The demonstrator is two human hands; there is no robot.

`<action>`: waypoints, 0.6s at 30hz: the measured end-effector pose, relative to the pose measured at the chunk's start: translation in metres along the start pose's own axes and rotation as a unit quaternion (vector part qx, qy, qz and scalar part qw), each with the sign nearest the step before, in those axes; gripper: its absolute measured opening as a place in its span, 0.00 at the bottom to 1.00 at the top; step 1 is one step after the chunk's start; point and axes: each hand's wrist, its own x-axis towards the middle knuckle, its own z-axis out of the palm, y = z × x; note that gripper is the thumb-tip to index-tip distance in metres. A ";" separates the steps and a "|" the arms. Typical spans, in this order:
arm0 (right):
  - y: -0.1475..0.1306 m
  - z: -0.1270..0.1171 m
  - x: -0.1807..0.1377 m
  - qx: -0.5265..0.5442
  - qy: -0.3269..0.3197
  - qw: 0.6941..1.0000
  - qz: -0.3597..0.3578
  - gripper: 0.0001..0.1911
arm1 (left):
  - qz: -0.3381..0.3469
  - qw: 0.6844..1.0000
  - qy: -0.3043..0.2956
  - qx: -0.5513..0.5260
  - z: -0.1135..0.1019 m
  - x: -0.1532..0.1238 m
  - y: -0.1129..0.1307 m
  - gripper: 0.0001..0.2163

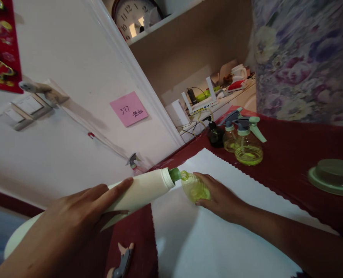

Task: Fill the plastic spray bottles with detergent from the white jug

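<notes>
Tipping the jug slowly, with the bottle steady and the spout lined up with its neck, should limit spills. The left hand grips the jug, pale, smooth and slanted; the right hand holds the bottle, clear yellow-green and rounded, above the surface; the green spout is at its neck.

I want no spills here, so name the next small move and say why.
Probably use the right hand to line up the neck of the small bottle squarely with the green spout. The left hand holds the pale container with that spout pointed at the neck, which looks narrow; whether they touch is hard to tell.
</notes>
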 end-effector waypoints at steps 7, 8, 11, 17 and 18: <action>-0.001 -0.001 -0.001 0.001 0.002 1.000 0.001 0.44 | 0.000 1.000 -0.007 -0.017 -0.003 0.000 0.000 0.31; -0.001 -0.001 -0.001 0.001 0.005 1.000 0.001 0.44 | -0.001 1.000 -0.005 -0.019 -0.003 0.000 0.000 0.30; -0.001 0.000 -0.001 0.002 0.012 1.000 -0.004 0.44 | -0.002 1.000 -0.007 -0.023 -0.003 0.002 0.001 0.29; -0.003 -0.001 0.000 0.002 0.001 1.000 0.001 0.44 | 0.004 1.000 -0.021 -0.001 -0.005 0.001 0.000 0.30; -0.003 -0.001 0.000 0.000 0.000 1.000 0.001 0.44 | 0.008 1.000 -0.019 -0.002 -0.004 0.000 0.000 0.30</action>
